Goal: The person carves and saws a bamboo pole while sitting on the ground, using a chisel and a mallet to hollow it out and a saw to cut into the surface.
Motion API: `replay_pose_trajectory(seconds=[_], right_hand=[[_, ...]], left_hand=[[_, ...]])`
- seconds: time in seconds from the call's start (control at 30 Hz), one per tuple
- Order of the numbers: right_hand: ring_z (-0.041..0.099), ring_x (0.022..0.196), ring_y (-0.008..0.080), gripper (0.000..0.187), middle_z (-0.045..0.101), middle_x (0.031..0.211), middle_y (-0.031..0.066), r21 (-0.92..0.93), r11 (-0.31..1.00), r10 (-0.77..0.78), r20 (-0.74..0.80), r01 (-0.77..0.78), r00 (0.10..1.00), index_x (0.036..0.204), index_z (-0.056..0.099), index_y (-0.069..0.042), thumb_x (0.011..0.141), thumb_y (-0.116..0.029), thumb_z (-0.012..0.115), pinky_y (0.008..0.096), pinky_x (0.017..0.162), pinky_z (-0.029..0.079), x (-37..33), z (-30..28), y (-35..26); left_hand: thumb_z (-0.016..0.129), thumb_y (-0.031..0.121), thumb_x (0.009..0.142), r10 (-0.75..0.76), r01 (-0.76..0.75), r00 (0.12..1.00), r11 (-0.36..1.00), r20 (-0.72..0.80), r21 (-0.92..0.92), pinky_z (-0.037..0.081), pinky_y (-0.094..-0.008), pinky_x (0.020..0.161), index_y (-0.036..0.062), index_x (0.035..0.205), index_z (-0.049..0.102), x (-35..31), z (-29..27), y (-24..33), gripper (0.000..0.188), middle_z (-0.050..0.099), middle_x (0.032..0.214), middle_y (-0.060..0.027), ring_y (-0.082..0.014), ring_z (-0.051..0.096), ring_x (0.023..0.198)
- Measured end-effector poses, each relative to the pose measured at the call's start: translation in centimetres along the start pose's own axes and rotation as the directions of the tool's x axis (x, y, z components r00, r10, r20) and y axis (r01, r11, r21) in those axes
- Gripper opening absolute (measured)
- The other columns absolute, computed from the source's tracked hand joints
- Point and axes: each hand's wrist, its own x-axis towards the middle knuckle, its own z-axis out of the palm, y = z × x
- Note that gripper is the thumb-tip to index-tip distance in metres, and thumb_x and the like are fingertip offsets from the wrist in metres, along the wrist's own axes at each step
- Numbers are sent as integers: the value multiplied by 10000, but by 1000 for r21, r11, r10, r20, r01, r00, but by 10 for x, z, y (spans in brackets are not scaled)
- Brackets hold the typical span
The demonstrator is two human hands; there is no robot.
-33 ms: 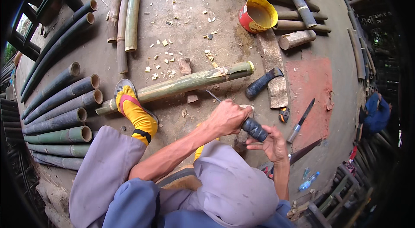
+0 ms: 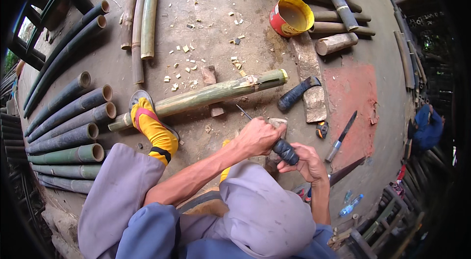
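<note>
My left hand (image 2: 261,137) is closed round a tool with a thick handle (image 2: 285,152) wrapped in black. A thin dark metal point (image 2: 244,112) sticks out beyond the fist, toward the bamboo; its exact kind is unclear. At the handle's other end, my right hand (image 2: 306,163) has its fingers curled and its thumb against the wrap. A pale wooden block (image 2: 278,122) shows just behind my left fist, partly hidden. Beyond lies a green bamboo pole (image 2: 206,98) with a notched right end, propped on a small wood piece (image 2: 208,75). My sandalled left foot (image 2: 149,122) rests against it.
Several cut bamboo poles (image 2: 71,130) lie at left, others (image 2: 152,11) farther off. A red-yellow bucket (image 2: 293,16) of murky liquid stands beside a plank (image 2: 314,97). Nearby are a black-wrapped tool (image 2: 297,94), a tape measure (image 2: 322,130) and a knife (image 2: 341,136). Another person (image 2: 426,126) is far right.
My right hand's fingers have curled in closer round the handle's end. The handle has shifted slightly left and down; the bamboo pole stays in place.
</note>
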Motion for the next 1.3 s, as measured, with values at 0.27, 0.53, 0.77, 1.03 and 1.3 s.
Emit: replay_pose_trajectory(seconds=[0.27, 0.53, 0.77, 1.03, 1.3], right_hand=[[573, 547, 186, 417, 561, 699, 118, -563, 813, -277, -149, 149, 949, 1075, 440, -26, 706, -94, 621, 309, 482, 475, 43, 6, 99], [647, 721, 329, 409, 632, 799, 190, -684, 730, -342, -348, 14, 873, 1050, 566, 3, 735, -231, 681, 405, 679, 495, 75, 39, 90], [630, 668, 289, 403, 612, 743, 159, -736, 660, -521, -304, 151, 798, 1062, 557, 4, 749, -213, 689, 384, 647, 493, 102, 31, 100], [608, 615, 249, 396, 589, 699, 136, -690, 717, -432, -331, 96, 839, 1069, 550, 14, 766, -202, 685, 380, 607, 484, 108, 29, 102], [644, 687, 300, 404, 609, 748, 177, -582, 812, -316, -371, 47, 873, 1075, 539, 36, 772, -194, 676, 407, 638, 500, 105, 47, 88]], left_hand=[[636, 32, 700, -243, 193, 889, 967, -387, -163, 428, -408, 956, 3, 1282, 444, 73, -17, -47, 613, 507, 1223, -204, -349, 500, 1136], [578, 16, 742, -381, 431, 858, 899, -344, 80, 514, -410, 760, -42, 913, 584, 117, 4, -82, 181, 604, 965, -224, -342, 610, 944], [525, -28, 756, -406, 378, 882, 913, -238, -155, 500, -484, 623, -65, 903, 468, 124, -7, -86, 162, 600, 751, -291, -438, 628, 731], [526, -32, 743, -401, 367, 888, 913, -224, -180, 519, -491, 638, -64, 932, 521, 126, -1, -74, 192, 622, 782, -284, -432, 641, 768], [519, 43, 801, -404, 385, 896, 914, -186, -130, 540, -458, 644, -42, 936, 576, 126, 0, -75, 170, 651, 812, -253, -397, 664, 792]])
